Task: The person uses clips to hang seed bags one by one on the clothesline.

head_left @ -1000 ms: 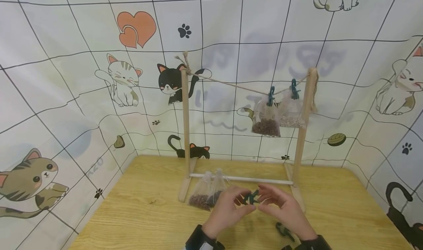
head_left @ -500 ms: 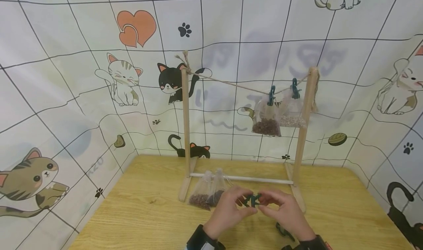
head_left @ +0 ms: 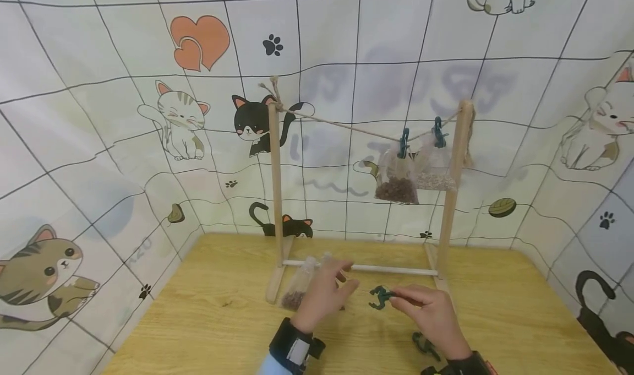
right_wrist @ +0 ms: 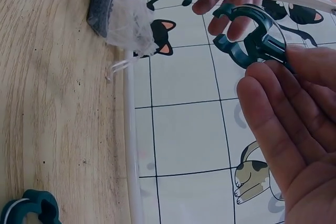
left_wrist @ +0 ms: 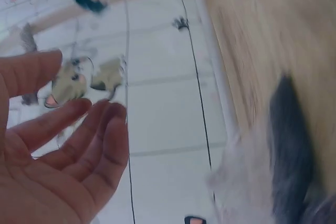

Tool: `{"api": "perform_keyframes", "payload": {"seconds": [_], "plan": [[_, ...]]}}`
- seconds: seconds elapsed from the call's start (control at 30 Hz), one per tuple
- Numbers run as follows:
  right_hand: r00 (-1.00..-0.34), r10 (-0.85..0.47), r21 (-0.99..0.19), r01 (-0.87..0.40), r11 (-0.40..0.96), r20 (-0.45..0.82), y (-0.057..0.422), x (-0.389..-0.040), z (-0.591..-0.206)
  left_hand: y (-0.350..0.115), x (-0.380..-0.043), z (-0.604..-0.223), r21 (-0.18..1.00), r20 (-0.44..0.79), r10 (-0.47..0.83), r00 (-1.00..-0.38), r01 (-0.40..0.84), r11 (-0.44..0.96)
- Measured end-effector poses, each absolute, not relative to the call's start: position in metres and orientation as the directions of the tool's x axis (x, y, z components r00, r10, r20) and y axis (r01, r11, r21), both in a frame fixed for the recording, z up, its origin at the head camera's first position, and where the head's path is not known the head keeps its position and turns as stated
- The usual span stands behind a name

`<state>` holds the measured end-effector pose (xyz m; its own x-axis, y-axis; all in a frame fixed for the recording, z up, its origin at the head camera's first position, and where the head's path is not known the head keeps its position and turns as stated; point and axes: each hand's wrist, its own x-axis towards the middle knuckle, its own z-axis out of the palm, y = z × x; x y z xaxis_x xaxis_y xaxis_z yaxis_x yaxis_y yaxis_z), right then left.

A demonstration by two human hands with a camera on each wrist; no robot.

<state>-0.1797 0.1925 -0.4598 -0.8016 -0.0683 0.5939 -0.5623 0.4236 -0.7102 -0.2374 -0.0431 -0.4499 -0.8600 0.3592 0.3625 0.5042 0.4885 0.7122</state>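
A dark green spring clip (right_wrist: 252, 38) with curved jaws is pinched by its handles between thumb and fingers of my right hand (head_left: 431, 311). My left hand (head_left: 324, 295) holds nothing; its fingers (left_wrist: 113, 145) are loosely bent, apart from the clip. In the head view that hand overlaps two sheer drawstring bags on the table: one with brown bits (head_left: 294, 295), the other, mostly hidden, with dark filling (right_wrist: 102, 3). Another green clip (head_left: 425, 344) lies on the table below my right wrist.
A wooden frame (head_left: 275, 182) stands on the table (head_left: 213, 320) with a sagging twine line (head_left: 342, 124). Two green clips (head_left: 403, 143) hold a bag of brown bits (head_left: 396, 188) and a bag of pale bits (head_left: 435, 179) near the right post. A cat-print cloth (head_left: 327, 33) hangs behind.
My left hand has let go of the clip and moved left toward the table bags. The right hand keeps the clip, in about the same place.
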Motion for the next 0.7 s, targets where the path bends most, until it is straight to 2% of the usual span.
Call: {"api": "perform_keyframes", "payload": {"seconds": [0.13, 0.27, 0.47, 0.7], "plan": [[-0.819, -0.058, -0.726, -0.537, 0.429, 0.571, 0.193, -0.179, -0.460, -0.048, -0.259, -0.446, 0.597, 0.377, 0.295, -0.878, 0.474, 0.647], [-0.821, -0.061, -0.725, -0.534, 0.436, 0.568, 0.194, -0.179, -0.461, -0.050, -0.281, -0.446, 0.502, 0.331, 0.272, -0.904, 0.412, 0.760], [-0.821, -0.077, -0.723, -0.539, 0.433, 0.566, 0.194, -0.180, -0.462, -0.049, -0.308, -0.454, 0.425, 0.223, 0.278, -0.934, 0.350, 0.835], [-0.828, -0.098, -0.720, -0.533, 0.444, 0.553, 0.195, -0.179, -0.461, -0.046, -0.325, -0.463, 0.300, 0.230, 0.300, -0.926, 0.361, 0.883]]}}
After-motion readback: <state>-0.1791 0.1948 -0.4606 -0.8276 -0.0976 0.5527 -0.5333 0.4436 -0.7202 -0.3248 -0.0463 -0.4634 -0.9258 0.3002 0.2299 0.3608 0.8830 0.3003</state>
